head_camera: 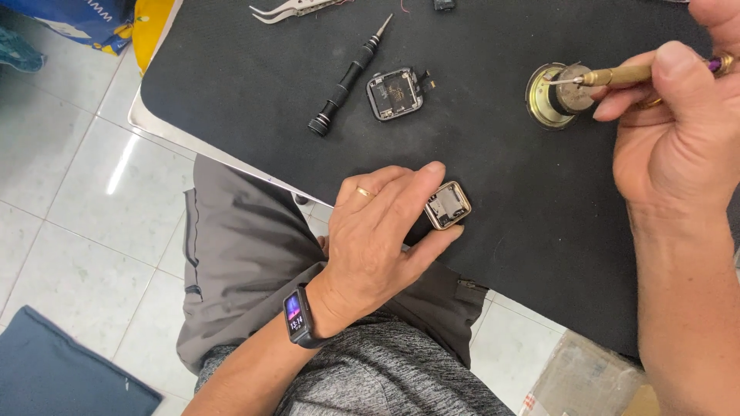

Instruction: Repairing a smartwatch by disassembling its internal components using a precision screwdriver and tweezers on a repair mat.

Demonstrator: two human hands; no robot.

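The left hand (378,231) pinched the opened gold watch case (448,205); the right hand (678,123) gripped a brass screwdriver (617,75) over the round magnet (556,96) (reassembly seemingly remained).

Beyond the right hand's (678,115) grip, the brass screwdriver's (624,75) rear end hides behind fingers. The tweezers (289,11) are cropped at the top edge.

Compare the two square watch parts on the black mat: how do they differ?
The gold-rimmed watch case is pinched by the left hand; the dark watch module lies untouched farther up the mat. The case has a pale interior; the module is dark with a small tab at its side. Both are small, squarish and opened.
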